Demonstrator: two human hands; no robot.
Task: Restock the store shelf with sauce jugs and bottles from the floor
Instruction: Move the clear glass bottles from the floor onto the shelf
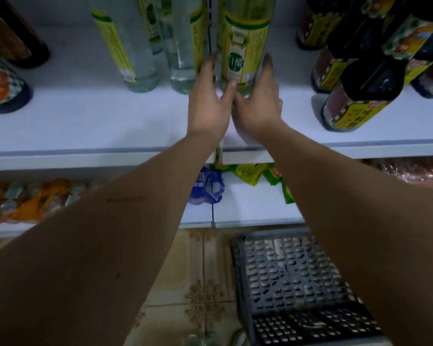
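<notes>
Far L on white shelf (85,116): dark bottles w/ orange-red label (0,83), one brown-labelled behind. L-centre: two clear bottles w/ yellow-green labels (128,53), upright, standing side by side near the vertical metal upright (211,26) at back of shelf.

Centre: both hands reach in around one clear bottle (243,46), yellow-green label, standing upright on shelf just R of the metal upright. Left hand (209,103) against bottle's L side, fingers (208,66) extended up along it, thumb angled across the base front. Right hand (259,103) against R side, fingers spread up the glass. Fingers apart, cupping rather than clamped; motion blur, so can't tell how firm the contact is. Thumbs nearly touch in front of base.

R: cluster of dark sauce bottles w/ yellow-checked labels (360,91), several leaning.

Lower shelf: orange packets (35,198) L, blue bag (206,186) centre, green packets (255,171) R of it. Tiled floor (205,283) below; black perforated crate (298,283) at R.
</notes>
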